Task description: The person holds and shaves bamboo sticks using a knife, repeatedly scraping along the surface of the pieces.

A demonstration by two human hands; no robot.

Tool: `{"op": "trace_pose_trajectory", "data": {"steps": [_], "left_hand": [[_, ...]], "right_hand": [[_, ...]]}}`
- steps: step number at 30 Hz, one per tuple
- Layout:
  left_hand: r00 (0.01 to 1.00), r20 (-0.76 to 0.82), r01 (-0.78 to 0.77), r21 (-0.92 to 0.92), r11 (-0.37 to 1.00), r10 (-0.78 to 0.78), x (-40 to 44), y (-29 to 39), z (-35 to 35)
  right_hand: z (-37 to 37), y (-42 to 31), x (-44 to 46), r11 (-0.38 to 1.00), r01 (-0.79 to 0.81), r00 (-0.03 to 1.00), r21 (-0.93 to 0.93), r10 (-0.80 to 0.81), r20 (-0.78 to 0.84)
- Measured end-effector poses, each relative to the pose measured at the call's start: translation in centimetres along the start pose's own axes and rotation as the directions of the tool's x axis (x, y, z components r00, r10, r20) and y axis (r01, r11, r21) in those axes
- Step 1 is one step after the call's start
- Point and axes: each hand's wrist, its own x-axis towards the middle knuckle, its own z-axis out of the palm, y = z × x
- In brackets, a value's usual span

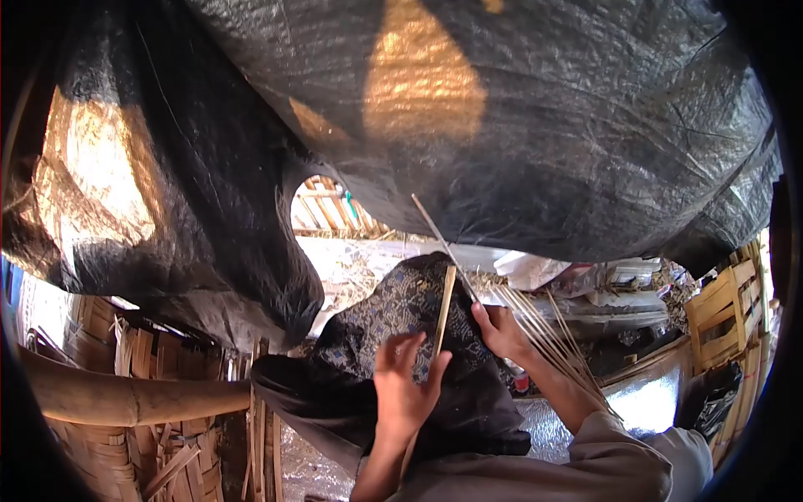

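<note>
My right hand [502, 331] is closed around the lower end of a long thin stick [432, 222]. It points up and away to the left, brownish at its far end and greyer near my fingers. My left hand [405, 386] is raised over my lap, its fingers and thumb apart. A flat, pale bamboo strip [446, 303] stands nearly upright beside the left thumb and passes behind that hand; whether the thumb touches it I cannot tell. Dark patterned cloth [368, 322] covers my knees behind both hands. Several thin bamboo strips [544, 330] fan out behind my right forearm.
A dark tarp [569, 125] hangs low across the front and left. A thick bamboo pole [142, 397] runs along the left, above woven bamboo baskets [100, 460]. At the right stands a slatted wooden frame [721, 314], with a black plastic bag [721, 397] below it.
</note>
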Motion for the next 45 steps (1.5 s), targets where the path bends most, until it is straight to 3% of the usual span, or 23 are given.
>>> {"op": "trace_pose_trajectory", "data": {"steps": [1,2,3,4,5,7,9,10,17,22,26,29,34,36,39,40,43,44,45], "left_hand": [[1.0,0.006,-0.012,-0.131,0.991,0.013,0.7,0.8,-1.4],[0.999,0.039,0.052,-0.508,0.859,-0.038,1.0,2.3,-2.3],[0.994,0.08,0.111,-0.801,0.589,-0.078,1.2,3.9,-3.2],[0.991,0.12,0.107,-0.978,0.181,0.065,1.5,5.1,-3.3],[0.975,0.085,0.138,-0.955,-0.262,0.204,1.6,6.6,-3.2],[0.956,0.128,0.276,-0.696,-0.662,0.264,1.8,10.9,-3.8],[0.87,-0.374,0.151,-0.417,-0.896,0.321,3.7,14.1,-0.4],[0.872,-0.37,0.152,-0.418,-0.895,0.321,3.2,13.2,-1.0],[0.927,-0.3,0.092,-0.397,-0.913,0.224,2.0,14.3,0.4],[0.952,-0.255,0.061,-0.392,-0.918,0.172,1.1,14.5,0.7],[0.966,-0.225,0.026,-0.399,-0.917,0.126,0.6,14.2,0.7],[0.973,-0.209,0.011,-0.384,-0.923,0.098,0.4,14.3,0.8],[0.983,-0.179,-0.029,-0.377,-0.926,0.042,-0.3,14.5,0.7],[0.985,-0.17,-0.044,-0.378,-0.925,0.022,-0.4,14.5,0.5],[0.988,-0.153,-0.066,-0.382,-0.922,-0.007,-0.8,14.5,0.1],[0.989,-0.15,-0.068,-0.379,-0.923,-0.011,-0.9,14.5,0.0],[0.99,-0.135,-0.087,-0.364,-0.927,-0.04,-1.2,14.7,-0.3],[0.99,-0.128,-0.1,-0.364,-0.926,-0.056,-1.5,14.7,-0.5],[0.99,-0.123,-0.11,-0.361,-0.926,-0.069,-1.7,14.7,-0.6]], "right_hand": [[0.4,0.6,-0.1,1.0,-0.001,1.0,-0.021,0.001,0.007],[0.5,1.1,-0.2,0.998,-0.058,0.997,0.008,0.058,0.042],[0.6,1.5,-0.3,0.993,-0.117,0.99,0.036,0.113,0.081],[1.0,1.7,-0.4,0.995,-0.063,0.998,0.071,0.062,0.026],[1.3,1.7,-0.5,0.998,0.043,0.997,0.041,-0.04,-0.068],[1.1,2.4,-0.5,0.997,-0.044,0.999,0.068,0.042,0.028],[0.6,1.6,-0.6,0.998,-0.044,0.998,0.042,0.041,0.053],[0.7,1.8,-0.7,0.998,0.03,1.0,0.059,-0.03,0.008],[0.4,1.6,-1.1,0.999,-0.031,0.999,0.044,0.029,0.039],[0.9,3.1,-1.0,0.998,0.059,0.998,0.017,-0.059,0.002],[0.4,2.0,-1.1,0.998,-0.058,0.997,0.017,0.057,0.06],[0.8,3.0,-1.0,0.998,0.057,0.998,0.019,-0.056,-0.01],[0.5,2.5,-1.3,1.0,0.017,1.0,0.017,-0.018,0.017],[0.8,3.5,-1.7,0.927,0.358,0.93,-0.113,-0.364,-0.042],[0.8,3.1,-1.6,0.945,0.328,0.942,-0.003,-0.327,-0.072],[0.9,3.3,-1.6,0.982,0.18,0.983,0.053,-0.179,-0.031],[0.3,2.4,-1.8,0.99,0.134,0.991,-0.049,-0.134,0.001],[0.5,2.0,-1.4,0.995,0.016,1.0,0.094,-0.013,-0.024],[0.5,2.0,-1.5,0.996,0.015,1.0,0.091,-0.013,-0.022]]}}
